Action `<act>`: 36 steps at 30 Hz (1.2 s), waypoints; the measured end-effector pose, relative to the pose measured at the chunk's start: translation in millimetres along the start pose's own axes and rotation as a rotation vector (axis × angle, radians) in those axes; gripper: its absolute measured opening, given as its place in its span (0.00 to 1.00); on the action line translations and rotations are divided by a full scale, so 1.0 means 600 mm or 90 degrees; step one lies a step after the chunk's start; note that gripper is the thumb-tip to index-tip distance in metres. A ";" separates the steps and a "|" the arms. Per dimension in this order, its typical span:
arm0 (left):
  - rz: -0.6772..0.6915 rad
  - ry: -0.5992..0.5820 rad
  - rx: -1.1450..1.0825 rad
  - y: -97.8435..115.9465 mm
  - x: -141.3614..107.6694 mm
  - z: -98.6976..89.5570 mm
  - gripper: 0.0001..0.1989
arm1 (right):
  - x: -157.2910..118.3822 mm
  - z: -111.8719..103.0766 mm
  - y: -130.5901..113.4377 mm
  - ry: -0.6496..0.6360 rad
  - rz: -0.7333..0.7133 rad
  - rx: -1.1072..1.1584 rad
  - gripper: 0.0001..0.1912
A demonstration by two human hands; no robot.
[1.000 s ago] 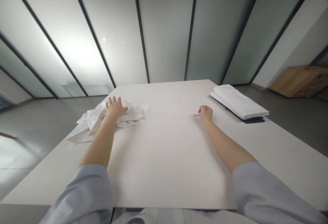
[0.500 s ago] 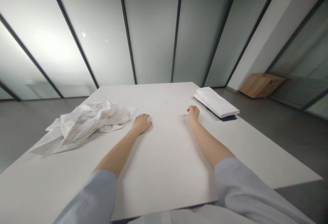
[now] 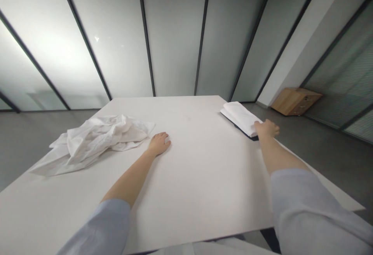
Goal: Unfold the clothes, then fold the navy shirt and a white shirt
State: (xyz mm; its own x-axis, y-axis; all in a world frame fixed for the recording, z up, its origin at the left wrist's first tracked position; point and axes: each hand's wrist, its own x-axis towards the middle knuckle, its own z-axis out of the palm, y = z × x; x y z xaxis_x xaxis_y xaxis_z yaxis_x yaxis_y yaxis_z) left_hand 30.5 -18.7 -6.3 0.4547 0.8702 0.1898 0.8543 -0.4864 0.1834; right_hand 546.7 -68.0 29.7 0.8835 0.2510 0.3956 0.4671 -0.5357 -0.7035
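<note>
As I watch the head camera feed from my remote station, two bare forearms reach out across a large white tabletop (image 3: 186,119). The left hand (image 3: 159,144) lies palm down on the tabletop, just beside a crumpled white cloth (image 3: 96,144) and, as far as I can tell, not touching it. Its fingers (image 3: 164,139) sit loosely together, slightly curled and pinching nothing. That cloth is bunched into soft folds on the left part of the tabletop, one flat corner trailing toward the edge.

The right hand (image 3: 266,128) is out at the near end of a folded white cloth (image 3: 240,118), which lies by the tabletop's right edge on top of a dark flat object (image 3: 250,135). Its fingers (image 3: 273,128) are bent and close together, on or just over the end of the stack — from here I cannot tell whether they grip the cloth or only touch it.

Pale blue sleeves (image 3: 305,208) cover both arms up to the forearms. Beyond the tabletop runs a frosted glass wall (image 3: 175,41) with dark frames, and a wooden cabinet (image 3: 294,101) stands on the gray floor (image 3: 335,161) to the right.
</note>
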 end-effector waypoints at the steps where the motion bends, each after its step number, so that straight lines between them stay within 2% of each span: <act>1: 0.000 0.001 -0.001 0.000 0.000 0.000 0.22 | 0.012 -0.004 0.012 -0.047 0.013 -0.028 0.07; 3: -0.001 0.002 -0.004 0.001 -0.001 -0.001 0.22 | 0.024 -0.010 0.023 -0.094 -0.007 -0.057 0.08; 6: -0.003 0.005 -0.008 0.002 -0.001 -0.002 0.21 | 0.017 -0.019 0.003 -0.052 -0.124 -0.058 0.15; 10: -0.009 0.007 -0.006 0.002 -0.001 -0.002 0.20 | -0.023 -0.028 -0.073 -0.017 -0.250 0.028 0.22; 12: -0.007 0.003 -0.005 0.001 -0.001 -0.002 0.20 | -0.063 -0.026 -0.113 -0.054 -0.357 0.090 0.21; 15: 0.000 -0.002 -0.006 -0.001 -0.001 -0.001 0.21 | -0.165 -0.013 -0.157 -0.207 -0.503 0.167 0.20; 17: 0.000 -0.003 -0.011 -0.002 -0.001 -0.001 0.22 | -0.252 -0.002 -0.172 -0.377 -0.576 0.215 0.20; 19: -0.007 0.006 -0.019 -0.002 -0.003 -0.002 0.26 | -0.333 0.007 -0.181 -0.582 -0.636 0.255 0.22; 20: -0.008 0.019 -0.026 0.000 -0.004 -0.004 0.29 | -0.365 0.009 -0.185 -0.651 -0.675 0.273 0.24; 21: -0.004 0.035 -0.035 0.003 -0.006 -0.006 0.31 | -0.390 0.011 -0.189 -0.684 -0.711 0.283 0.24; 22: 0.008 0.052 -0.045 0.007 -0.008 -0.009 0.33 | -0.406 0.013 -0.192 -0.691 -0.736 0.285 0.24; 24: 0.059 0.077 -0.065 0.019 -0.012 -0.016 0.37 | -0.415 0.016 -0.197 -0.656 -0.751 0.235 0.22; 27: 0.154 0.064 -0.059 0.043 -0.019 -0.021 0.42 | -0.398 0.023 -0.195 -0.545 -0.642 0.037 0.20; 29: 0.191 0.022 -0.038 0.058 -0.021 -0.020 0.40 | -0.387 0.026 -0.187 -0.496 -0.566 -0.079 0.21; 31: 0.200 -0.027 -0.018 0.067 -0.021 -0.019 0.34 | -0.384 0.027 -0.179 -0.494 -0.545 -0.131 0.23; 33: 0.185 -0.045 -0.001 0.070 -0.020 -0.020 0.29 | -0.389 0.023 -0.175 -0.505 -0.559 -0.140 0.25; 36: 0.119 -0.005 0.025 0.063 -0.021 -0.026 0.33 | -0.403 0.013 -0.177 -0.511 -0.615 -0.110 0.25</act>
State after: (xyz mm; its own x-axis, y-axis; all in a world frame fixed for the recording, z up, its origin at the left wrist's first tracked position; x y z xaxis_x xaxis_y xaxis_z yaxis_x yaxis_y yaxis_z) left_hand 53.1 -49.2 13.1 0.6081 0.7659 0.2088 0.7640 -0.6361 0.1082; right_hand 283.8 -65.5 4.3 -0.0124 0.9812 0.1927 0.9742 0.0553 -0.2190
